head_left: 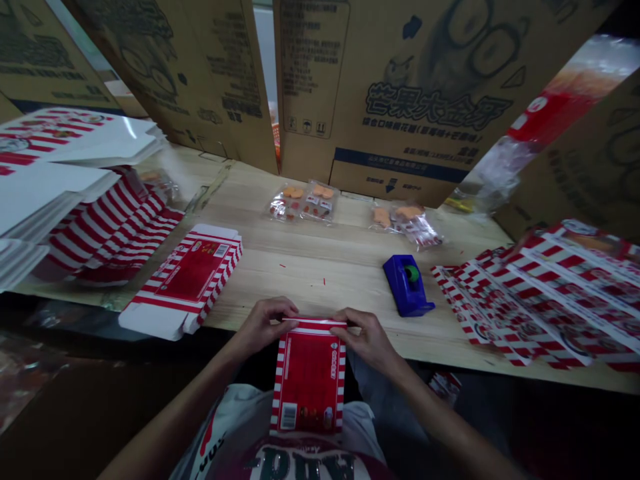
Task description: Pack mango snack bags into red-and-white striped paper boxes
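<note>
Between my two hands is a red carton with white-striped sides (313, 373), its far end at the table's front edge and its near end against my shirt. My left hand (267, 323) pinches the far left corner, thumb on top. At the far right corner my right hand (367, 333) grips the same end, fingers curled over the edge. The printed back with a barcode faces up. To the left on the table lies a similar striped box (193, 270) with its near flaps sticking out. A blue tape dispenser (407, 287) with a green core stands to the right.
Small clear packets (303, 200) and more packets (407, 223) lie toward the back. Flat striped cartons (540, 300) are stacked at right; white-backed card sheets (60, 180) and striped card (117, 230) fill the left. Tall cardboard boxes (400, 100) wall off the rear.
</note>
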### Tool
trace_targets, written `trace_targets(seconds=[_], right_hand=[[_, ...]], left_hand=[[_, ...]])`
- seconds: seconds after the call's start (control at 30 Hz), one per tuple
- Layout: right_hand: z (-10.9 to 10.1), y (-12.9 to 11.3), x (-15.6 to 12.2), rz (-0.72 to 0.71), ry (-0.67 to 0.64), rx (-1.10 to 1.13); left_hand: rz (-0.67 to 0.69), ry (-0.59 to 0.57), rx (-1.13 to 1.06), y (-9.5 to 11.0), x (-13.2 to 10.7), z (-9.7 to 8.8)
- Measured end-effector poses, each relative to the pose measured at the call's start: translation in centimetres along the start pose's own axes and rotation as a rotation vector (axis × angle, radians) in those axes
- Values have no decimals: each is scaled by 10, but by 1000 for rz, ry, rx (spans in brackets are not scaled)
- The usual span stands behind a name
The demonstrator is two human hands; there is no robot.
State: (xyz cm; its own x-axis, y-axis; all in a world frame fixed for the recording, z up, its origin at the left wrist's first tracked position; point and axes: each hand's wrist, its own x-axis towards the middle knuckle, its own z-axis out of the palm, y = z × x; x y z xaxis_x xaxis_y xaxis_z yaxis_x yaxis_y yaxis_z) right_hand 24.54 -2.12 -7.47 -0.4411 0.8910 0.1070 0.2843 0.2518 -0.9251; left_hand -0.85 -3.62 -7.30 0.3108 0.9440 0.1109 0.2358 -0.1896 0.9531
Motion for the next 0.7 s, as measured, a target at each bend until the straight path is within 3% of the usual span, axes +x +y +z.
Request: trace_targets(seconds=[0.13, 0.23, 0.27, 0.33, 0.4, 0.47, 0.57, 0.7], right_hand=[[21, 8, -16, -19, 172, 47], [17, 17, -25, -1, 204, 55], [8, 21, -27, 2, 249, 47], [-25, 32, -30, 11, 464, -6], [-68, 44, -33, 41, 769, -104], [-110, 56, -36, 118, 939, -172], [-147, 71, -35, 263, 874, -112], [-145, 81, -27, 285, 820, 10]], left_hand=[[28, 194, 0, -11, -12, 25], [26, 287, 54, -14, -17, 35], [19, 302, 77, -15, -18, 35], [-4, 312, 105, -17, -18, 35], [-29, 307, 87, -22, -17, 34], [-39, 300, 46, -25, -14, 34], [-23, 258, 8, -25, -12, 37], [-49, 260, -18, -21, -14, 39]])
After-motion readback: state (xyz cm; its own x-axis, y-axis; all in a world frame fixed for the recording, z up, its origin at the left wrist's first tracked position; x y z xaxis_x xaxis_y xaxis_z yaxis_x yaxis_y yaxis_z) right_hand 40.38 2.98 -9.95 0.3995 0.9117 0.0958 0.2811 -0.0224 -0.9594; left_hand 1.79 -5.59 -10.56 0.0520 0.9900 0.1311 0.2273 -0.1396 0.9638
